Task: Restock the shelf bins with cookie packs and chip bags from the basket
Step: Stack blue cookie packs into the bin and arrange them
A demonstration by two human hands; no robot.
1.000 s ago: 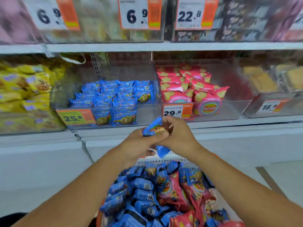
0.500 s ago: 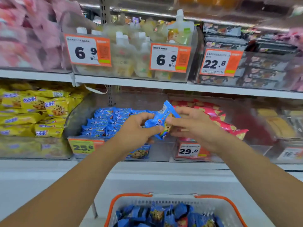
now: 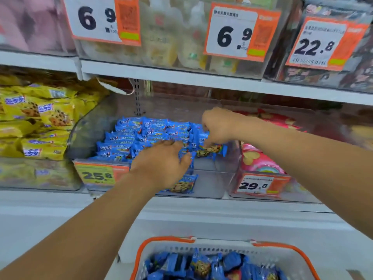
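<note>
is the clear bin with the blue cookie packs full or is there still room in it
Not full. Blue cookie packs fill the back and left of the clear bin, but its front right floor is bare.

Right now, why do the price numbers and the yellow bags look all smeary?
Head view: motion blur smears the price tags and yellow packs; the wide lens bows the shelf edge; soft, even light, hardly any shadows; the clear bin shows faint glare.

Cookie packs (image 3: 149, 136) in bin (image 3: 214, 178) — basket (image 3: 201, 242) below
</note>
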